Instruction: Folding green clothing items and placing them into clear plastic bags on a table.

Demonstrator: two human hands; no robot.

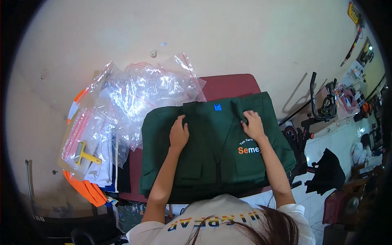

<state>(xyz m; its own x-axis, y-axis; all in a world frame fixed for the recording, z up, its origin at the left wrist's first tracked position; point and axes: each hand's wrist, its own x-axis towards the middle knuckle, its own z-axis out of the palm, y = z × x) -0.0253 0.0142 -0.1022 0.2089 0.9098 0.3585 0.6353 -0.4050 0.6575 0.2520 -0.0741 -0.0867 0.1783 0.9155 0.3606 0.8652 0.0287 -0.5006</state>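
Observation:
A dark green zip-front garment with a collar, chest pockets and embroidered writing lies spread on a red-covered table. A small blue label shows inside its collar. My left hand rests on the fabric just left of the collar, fingers pointing away from me. On the other side of the collar is my right hand, its fingers curled at the cloth; whether they pinch it I cannot tell. Clear plastic zip bags with red seals lie heaped behind and left of the garment.
A yellow-handled scraper lies on the bags at left. Beneath are white folded cloth and orange fabric. The wall rises behind the table. An exercise bike stands at right.

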